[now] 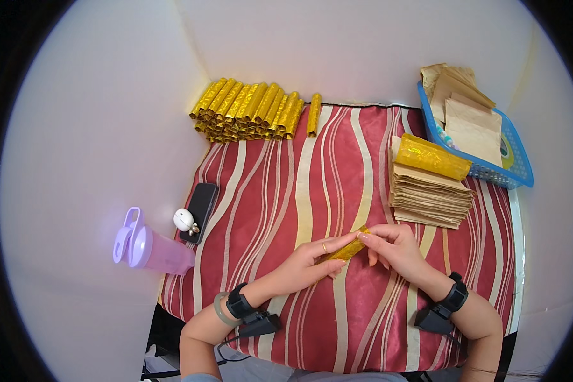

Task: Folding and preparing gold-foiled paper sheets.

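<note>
Over the near middle of the table, a narrow gold paper tube slants up to the right between both hands. My left hand is closed along it, fingers on the far side and thumb on the near side. At the tube's upper right end, my right hand pinches it between thumb and fingers. A pile of gold paper tubes lies at the back left, with one separate gold tube just right of it. Right of my hands, a sheaf of gold paper rests on a stack of brown paper.
Red striped cloth covers the table. At the back right, a blue plastic basket holds brown paper pieces. On the left are a purple shaker bottle, a dark phone and a white earbud case. Pale walls enclose the table.
</note>
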